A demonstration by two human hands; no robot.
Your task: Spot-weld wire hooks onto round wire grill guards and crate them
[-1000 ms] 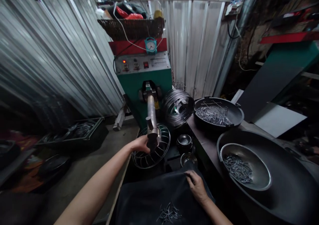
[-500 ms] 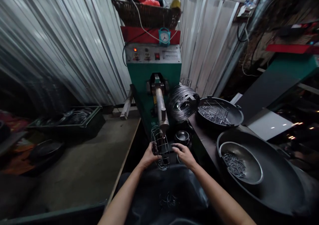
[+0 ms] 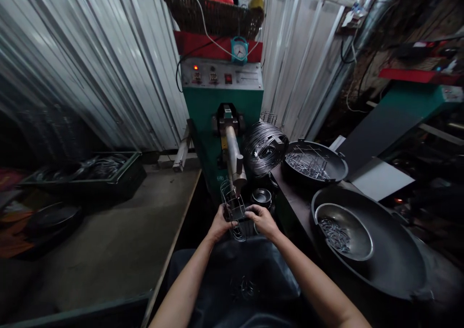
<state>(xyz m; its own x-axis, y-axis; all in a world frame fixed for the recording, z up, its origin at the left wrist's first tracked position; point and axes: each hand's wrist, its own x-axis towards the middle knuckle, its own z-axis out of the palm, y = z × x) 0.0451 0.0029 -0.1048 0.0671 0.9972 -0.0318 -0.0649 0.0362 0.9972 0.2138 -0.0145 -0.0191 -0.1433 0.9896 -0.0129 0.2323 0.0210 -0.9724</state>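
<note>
My left hand is closed around the left side of a small wire cage. The cage stands under the tip of a metal welding arm that juts from a green machine. At the cage's right side, my right hand has its thumb and fingers pinched together. Whatever is between those fingertips is too small to make out. Several bent wire pieces lie on the dark apron over my lap.
To the right, a large pan holds a metal bowl of wire pieces. Behind it sits another wire-filled pan, beside a wire coil. A green crate stands on the floor at left.
My right hand has moved slightly left, bringing its fingertips to the cage's side. My left hand keeps hold of the cage beneath the welding arm. The camera view has shifted a little.
</note>
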